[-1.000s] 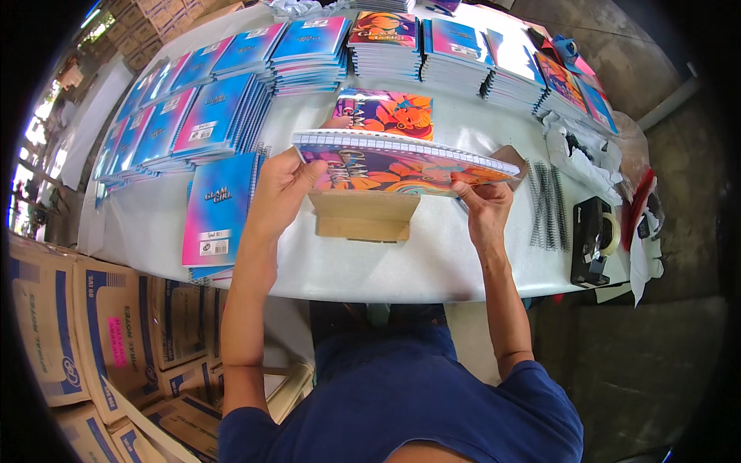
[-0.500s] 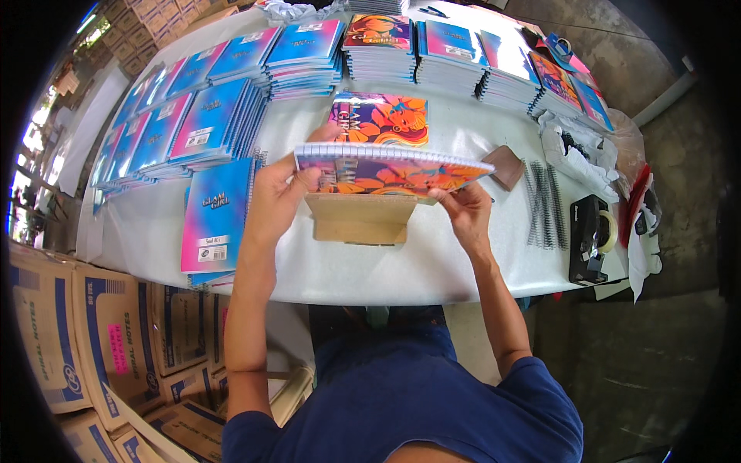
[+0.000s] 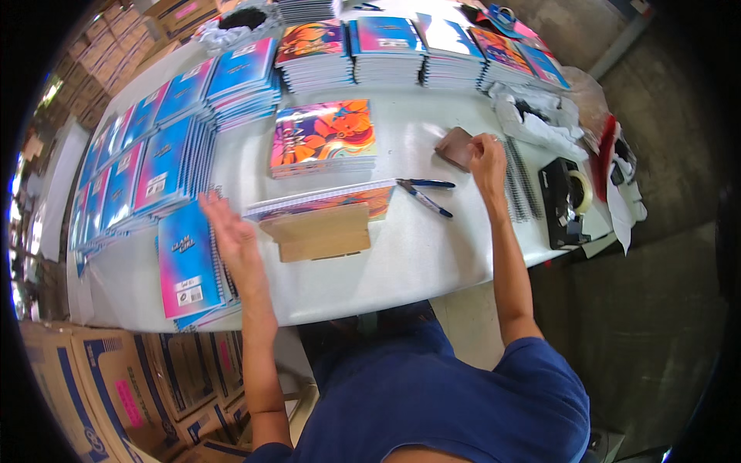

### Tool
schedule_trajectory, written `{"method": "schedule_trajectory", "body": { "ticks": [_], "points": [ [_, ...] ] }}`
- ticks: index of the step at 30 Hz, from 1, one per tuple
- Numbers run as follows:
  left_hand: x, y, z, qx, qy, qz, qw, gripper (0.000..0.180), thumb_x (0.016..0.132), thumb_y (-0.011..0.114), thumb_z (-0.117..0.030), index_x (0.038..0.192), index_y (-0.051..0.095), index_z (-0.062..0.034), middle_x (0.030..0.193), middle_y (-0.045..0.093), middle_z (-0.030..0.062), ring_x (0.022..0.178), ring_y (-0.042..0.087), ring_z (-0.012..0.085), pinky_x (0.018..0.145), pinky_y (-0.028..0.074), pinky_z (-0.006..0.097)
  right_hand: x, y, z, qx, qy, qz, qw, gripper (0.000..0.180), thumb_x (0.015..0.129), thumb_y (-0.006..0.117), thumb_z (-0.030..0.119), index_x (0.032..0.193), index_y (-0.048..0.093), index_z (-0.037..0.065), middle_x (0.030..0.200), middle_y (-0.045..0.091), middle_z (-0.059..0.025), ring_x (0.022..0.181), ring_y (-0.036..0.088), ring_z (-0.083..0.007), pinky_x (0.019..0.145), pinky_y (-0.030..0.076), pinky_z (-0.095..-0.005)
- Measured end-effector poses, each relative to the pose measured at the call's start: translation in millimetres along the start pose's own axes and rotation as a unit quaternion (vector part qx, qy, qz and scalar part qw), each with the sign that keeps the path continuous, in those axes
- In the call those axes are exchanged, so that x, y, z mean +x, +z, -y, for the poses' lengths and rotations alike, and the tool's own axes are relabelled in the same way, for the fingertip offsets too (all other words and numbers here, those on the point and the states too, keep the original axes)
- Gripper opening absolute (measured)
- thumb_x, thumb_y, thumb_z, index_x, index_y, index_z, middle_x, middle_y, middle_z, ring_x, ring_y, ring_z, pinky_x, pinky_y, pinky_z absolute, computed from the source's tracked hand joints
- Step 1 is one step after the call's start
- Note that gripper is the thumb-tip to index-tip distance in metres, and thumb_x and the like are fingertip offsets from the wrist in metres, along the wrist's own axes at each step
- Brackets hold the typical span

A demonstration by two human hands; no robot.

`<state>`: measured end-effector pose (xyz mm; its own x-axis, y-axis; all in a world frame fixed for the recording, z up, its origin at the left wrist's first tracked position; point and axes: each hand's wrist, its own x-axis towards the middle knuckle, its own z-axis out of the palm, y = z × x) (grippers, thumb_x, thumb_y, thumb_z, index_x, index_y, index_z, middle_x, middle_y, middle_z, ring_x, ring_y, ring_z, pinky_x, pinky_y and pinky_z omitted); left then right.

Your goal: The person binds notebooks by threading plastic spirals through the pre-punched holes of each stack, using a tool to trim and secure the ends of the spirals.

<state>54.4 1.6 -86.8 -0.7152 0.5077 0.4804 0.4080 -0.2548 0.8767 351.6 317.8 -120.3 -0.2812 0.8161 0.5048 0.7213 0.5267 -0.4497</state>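
My left hand [image 3: 235, 243] is open with fingers stretched, empty, between a blue-pink spiral notebook [image 3: 185, 262] and a cardboard stand [image 3: 320, 235]. An orange-covered notebook [image 3: 378, 202] rests upright in that stand, its punched page edge on top. My right hand [image 3: 486, 162] has its fingers bent together beside a brown block [image 3: 455, 147] and several loose black spiral coils [image 3: 523, 189]; what the fingertips hold, if anything, is too small to make out. Blue-handled pliers [image 3: 424, 185] lie spread on the table, right of the stand.
Behind the stand sits a pile of orange notebooks [image 3: 323, 139]. Blue-pink notebook stacks [image 3: 174, 166] line the left and more stacks [image 3: 386, 58] the back. A tape dispenser [image 3: 563, 204] and crumpled white wrapping [image 3: 532, 116] are at the right. Cartons [image 3: 123, 386] stand at lower left.
Both hands have let go of the orange notebook, which now stands in the cardboard stand. My right hand has moved right to the coils; my left has moved left. The view has shifted, revealing the pliers.
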Motion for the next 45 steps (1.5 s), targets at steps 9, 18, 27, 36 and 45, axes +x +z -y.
{"method": "schedule_trajectory", "body": {
  "ticks": [9, 18, 27, 36, 45],
  "points": [
    [5.1, 10.0, -47.9, -0.005, 0.010, -0.029, 0.999, 0.069, 0.100, 0.053, -0.022, 0.154, 0.012, -0.0069, 0.157, 0.022, 0.0182, 0.144, 0.023, 0.0316, 0.116, 0.019, 0.044, 22.1, 7.0, -72.6, -0.230, -0.052, 0.118, 0.965, 0.022, 0.082, 0.065, 0.021, 0.089, 0.065, 0.000, 0.103, 0.065, -0.0198, 0.095, 0.062, -0.0374, 0.076, 0.051, -0.0479],
    [11.4, 46.5, -79.3, 0.349, 0.255, 0.107, 0.896, 0.062, 0.091, 0.063, -0.025, 0.146, 0.039, -0.0079, 0.153, 0.033, 0.0147, 0.143, 0.026, 0.0344, 0.115, 0.020, 0.046, 39.2, -22.0, -26.8, 0.052, -0.034, 0.061, 0.996, 0.022, 0.082, 0.051, 0.001, 0.099, 0.065, -0.002, 0.097, 0.067, -0.0210, 0.089, 0.065, -0.0339, 0.074, 0.051, -0.0405],
    [14.5, 116.9, -61.7, 0.447, 0.260, 0.284, 0.807, 0.052, 0.087, 0.062, -0.039, 0.133, 0.056, -0.0170, 0.127, 0.061, 0.0065, 0.122, 0.051, 0.0377, 0.105, 0.032, 0.057, -29.5, -67.5, 141.2, 0.334, -0.138, 0.168, 0.917, 0.020, 0.077, 0.073, -0.001, 0.096, 0.072, 0.007, 0.085, 0.064, -0.0052, 0.072, 0.056, -0.0169, 0.064, 0.047, -0.0308],
    [18.6, 114.5, -64.9, 0.410, 0.222, 0.319, 0.825, 0.048, 0.087, 0.062, -0.037, 0.132, 0.056, -0.0215, 0.124, 0.064, 0.0033, 0.118, 0.058, 0.0293, 0.100, 0.041, 0.048, -18.0, -53.1, 127.0, 0.385, -0.147, 0.327, 0.850, 0.013, 0.087, 0.065, 0.004, 0.099, 0.068, 0.002, 0.082, 0.062, -0.0055, 0.073, 0.055, -0.0131, 0.065, 0.045, -0.0290],
    [12.8, 110.8, -64.0, 0.417, 0.252, 0.318, 0.813, 0.048, 0.086, 0.062, -0.038, 0.131, 0.057, -0.0226, 0.124, 0.064, -0.0001, 0.118, 0.058, 0.0288, 0.101, 0.041, 0.047, -2.6, -62.9, 133.3, 0.404, -0.253, 0.341, 0.810, 0.009, 0.088, 0.060, 0.000, 0.095, 0.063, -0.003, 0.074, 0.064, -0.0102, 0.066, 0.058, -0.0196, 0.062, 0.047, -0.0333]
  ]
}}
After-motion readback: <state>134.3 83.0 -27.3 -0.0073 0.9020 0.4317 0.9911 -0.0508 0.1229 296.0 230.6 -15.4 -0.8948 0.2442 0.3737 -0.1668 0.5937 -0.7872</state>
